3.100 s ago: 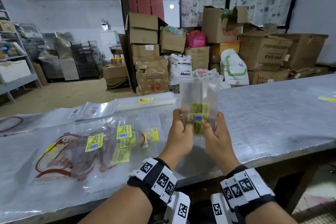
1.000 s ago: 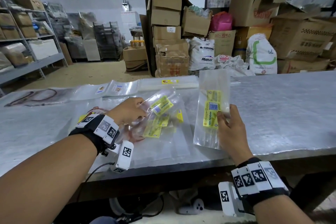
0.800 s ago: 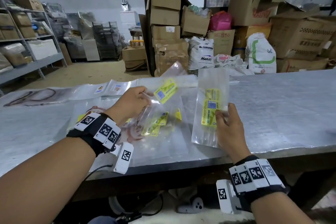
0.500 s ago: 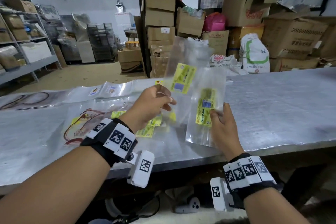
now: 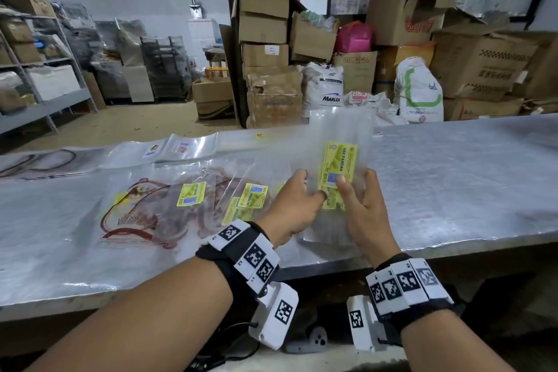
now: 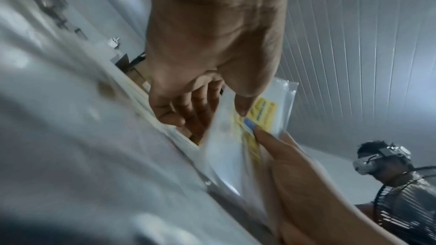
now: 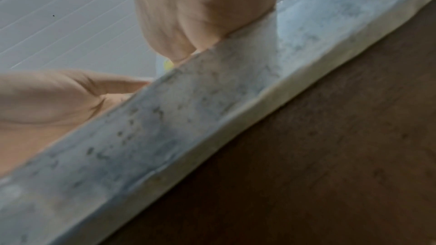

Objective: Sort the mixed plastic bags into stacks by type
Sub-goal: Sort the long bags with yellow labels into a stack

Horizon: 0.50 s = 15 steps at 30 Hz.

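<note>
Both hands hold a small stack of clear narrow bags (image 5: 339,142) with yellow KEK PANDAN labels, upright above the table's front edge. My left hand (image 5: 297,202) grips the stack's left side, thumb in front and fingers behind, as the left wrist view shows on the bags (image 6: 264,111). My right hand (image 5: 359,205) grips the right side, its thumb pressing the label. Left of them, more yellow-labelled clear bags (image 5: 252,195) lie loose over a large clear bag with a red print (image 5: 136,217). The right wrist view shows mostly the table edge (image 7: 212,118).
The long grey table (image 5: 453,178) runs off to the right. Clear bags with small labels (image 5: 178,148) lie in a row along its far edge. Cardboard boxes (image 5: 265,54) and sacks stand behind; metal shelves (image 5: 36,69) stand at the left.
My left hand picked a yellow-labelled bag off the loose pile, lifted it, and brought it onto the bags my right hand held. Now both hands hold the stack together.
</note>
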Motion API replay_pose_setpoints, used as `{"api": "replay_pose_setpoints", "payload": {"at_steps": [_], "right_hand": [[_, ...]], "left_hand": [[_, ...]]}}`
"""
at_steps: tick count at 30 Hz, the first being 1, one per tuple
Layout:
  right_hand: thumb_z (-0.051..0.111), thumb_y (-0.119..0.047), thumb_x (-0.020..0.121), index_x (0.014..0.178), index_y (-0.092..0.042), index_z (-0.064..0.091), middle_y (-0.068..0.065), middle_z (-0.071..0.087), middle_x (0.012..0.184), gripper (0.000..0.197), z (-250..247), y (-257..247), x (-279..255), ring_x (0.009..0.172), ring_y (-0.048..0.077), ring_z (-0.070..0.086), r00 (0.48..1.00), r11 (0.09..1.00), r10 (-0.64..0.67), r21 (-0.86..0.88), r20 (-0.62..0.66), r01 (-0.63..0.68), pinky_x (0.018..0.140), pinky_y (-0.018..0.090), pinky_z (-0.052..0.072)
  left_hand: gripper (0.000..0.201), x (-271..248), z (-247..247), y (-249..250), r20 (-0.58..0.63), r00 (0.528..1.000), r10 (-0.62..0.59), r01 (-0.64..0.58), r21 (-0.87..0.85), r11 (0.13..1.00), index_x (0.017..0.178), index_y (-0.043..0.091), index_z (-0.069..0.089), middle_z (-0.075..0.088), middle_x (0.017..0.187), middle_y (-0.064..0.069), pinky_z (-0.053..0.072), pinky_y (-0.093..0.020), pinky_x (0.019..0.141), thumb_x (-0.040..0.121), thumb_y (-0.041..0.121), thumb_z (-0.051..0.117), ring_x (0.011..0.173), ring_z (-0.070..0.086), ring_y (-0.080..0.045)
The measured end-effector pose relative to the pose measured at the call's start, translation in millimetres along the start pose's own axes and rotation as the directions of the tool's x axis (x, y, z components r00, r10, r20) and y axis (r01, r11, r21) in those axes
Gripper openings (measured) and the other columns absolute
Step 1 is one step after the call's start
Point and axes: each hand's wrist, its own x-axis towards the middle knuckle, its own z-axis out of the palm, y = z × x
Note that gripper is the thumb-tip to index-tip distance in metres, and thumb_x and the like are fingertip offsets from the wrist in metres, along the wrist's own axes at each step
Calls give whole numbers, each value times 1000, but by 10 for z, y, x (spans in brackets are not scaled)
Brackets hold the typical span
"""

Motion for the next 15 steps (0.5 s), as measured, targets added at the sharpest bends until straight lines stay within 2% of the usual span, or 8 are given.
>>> {"api": "replay_pose_setpoints", "payload": {"at_steps": [2,3,5,8,10,12,13,15], "right_hand": [[59,-33,103,104,-32,51,-6,76,108,8,-16,24,9,98,9,73,1000,1000,4,-13,-3,-4,86,42,59],[57,-25,104,103,-31,50,-6,76,105,10,-21,31,12,95,6,73,1000,1000,12,-7,-8,-12,84,37,60],[54,-20,105,100,-32,47,-8,75,105,15,-29,23,7,93,1,72,1000,1000,14,9,-12,-14,81,29,59],[54,-18,105,99,-29,46,-10,75,107,15,-33,21,2,96,0,72,1000,1000,16,25,4,-16,82,28,57],[54,-19,105,98,-28,45,-10,75,107,15,-33,22,4,96,1,72,1000,1000,17,19,9,-17,83,30,58],[53,-19,105,96,-30,44,-11,74,107,17,-34,11,2,94,-2,71,1000,1000,16,15,14,-16,82,29,58],[53,-19,106,96,-31,43,-12,73,106,18,-34,0,2,93,-4,71,1000,1000,17,17,17,-18,81,26,58],[53,-19,106,96,-32,43,-12,72,107,19,-35,-12,-3,91,-6,70,1000,1000,17,19,21,-17,76,21,57]], "left_hand": [[28,-9,-79,20,33,999,1,-3,68,998,116,26,58,74,104,-2,57,-41,84,94,40,67,93,71,-21],[29,-9,-160,41,40,999,-6,1,112,994,116,23,61,73,101,-2,54,-37,80,95,42,67,89,69,-20],[31,26,-399,58,5,1000,17,-18,294,956,113,20,66,68,98,2,48,-31,73,96,45,67,88,64,-19],[35,64,-824,42,-35,999,37,-8,608,794,115,19,65,66,108,1,44,-27,75,91,44,71,93,62,-19],[46,80,-1076,10,-16,999,-46,43,751,659,119,18,62,63,113,0,45,-29,78,86,47,75,98,60,-19],[59,118,-1255,-37,-4,986,-169,89,865,494,118,14,62,64,112,-1,50,-33,83,81,58,77,99,61,-20],[65,146,-1310,-59,-5,975,-222,107,888,447,115,12,64,68,108,-1,53,-35,85,77,63,77,96,64,-19],[66,212,-1362,-92,-10,958,-288,140,890,434,107,12,71,74,95,-1,57,-36,84,71,67,80,87,70,-18]]}}
